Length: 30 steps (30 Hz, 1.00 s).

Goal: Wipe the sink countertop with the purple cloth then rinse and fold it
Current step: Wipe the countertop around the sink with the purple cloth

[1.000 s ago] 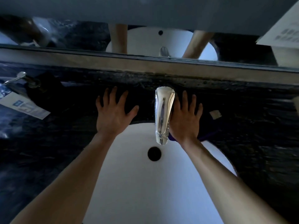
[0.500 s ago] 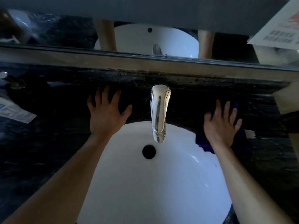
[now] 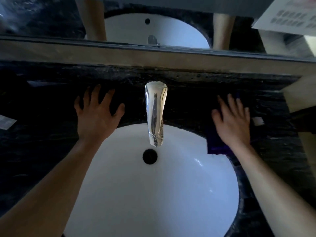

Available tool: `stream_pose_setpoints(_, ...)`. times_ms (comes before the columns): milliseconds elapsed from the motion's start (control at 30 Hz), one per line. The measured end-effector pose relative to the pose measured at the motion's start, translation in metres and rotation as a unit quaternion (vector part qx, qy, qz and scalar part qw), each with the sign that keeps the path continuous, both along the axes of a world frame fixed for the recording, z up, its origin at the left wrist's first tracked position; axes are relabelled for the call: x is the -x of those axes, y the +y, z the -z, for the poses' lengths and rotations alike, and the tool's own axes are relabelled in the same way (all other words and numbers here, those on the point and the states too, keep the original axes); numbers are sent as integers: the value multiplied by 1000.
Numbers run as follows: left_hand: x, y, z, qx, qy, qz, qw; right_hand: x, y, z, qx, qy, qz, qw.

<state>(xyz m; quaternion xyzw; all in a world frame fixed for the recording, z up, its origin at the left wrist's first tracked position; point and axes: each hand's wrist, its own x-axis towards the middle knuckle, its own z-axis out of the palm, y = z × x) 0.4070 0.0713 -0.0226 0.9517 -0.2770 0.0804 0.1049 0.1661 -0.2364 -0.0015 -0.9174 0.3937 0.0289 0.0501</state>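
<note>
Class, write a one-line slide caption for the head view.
Right hand presses purple cloth on dark stone countertop; left hand rests flat beside chrome faucet.

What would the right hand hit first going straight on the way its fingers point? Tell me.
Probably the raised ledge under the mirror: the right hand, flat on the purple cloth, points across bare dark countertop toward it.

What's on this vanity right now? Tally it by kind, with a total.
Hands: 2, the left hand and right hand, both flat on the countertop
Purple cloth: 1, under the right hand
Faucet: 1
Sink basin: 1
Small white scrap: 1
Total: 6
</note>
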Motion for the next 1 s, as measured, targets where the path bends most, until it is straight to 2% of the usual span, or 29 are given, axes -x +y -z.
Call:
stream_pose_setpoints(100,2,-3,0,-9,3,-8,1000,-6,10,2,-3,-14,93,996)
stream_pose_setpoints(167,2,-4,0,-12,-1,-7,1000,-35,31,1,-4,-27,115,993)
stream_pose_setpoints(333,3,-3,-2,-5,-3,-9,1000,-103,110,8,25,-37,-49,998)
stream_pose_setpoints(500,-1,0,-2,-11,-12,-3,1000,-67,58,9,4,-23,-166,986)
stream_pose_setpoints(667,0,-2,-2,-12,1,-3,1000,-2,-9,2,-6,-22,-42,999)
stream_pose_setpoints(833,1,-4,-2,-20,-12,-5,1000,-15,5,4,-8,-26,59,998)
stream_pose_setpoints(1000,1,-3,-1,-33,-14,-3,999,-74,71,7,5,-36,-34,999)
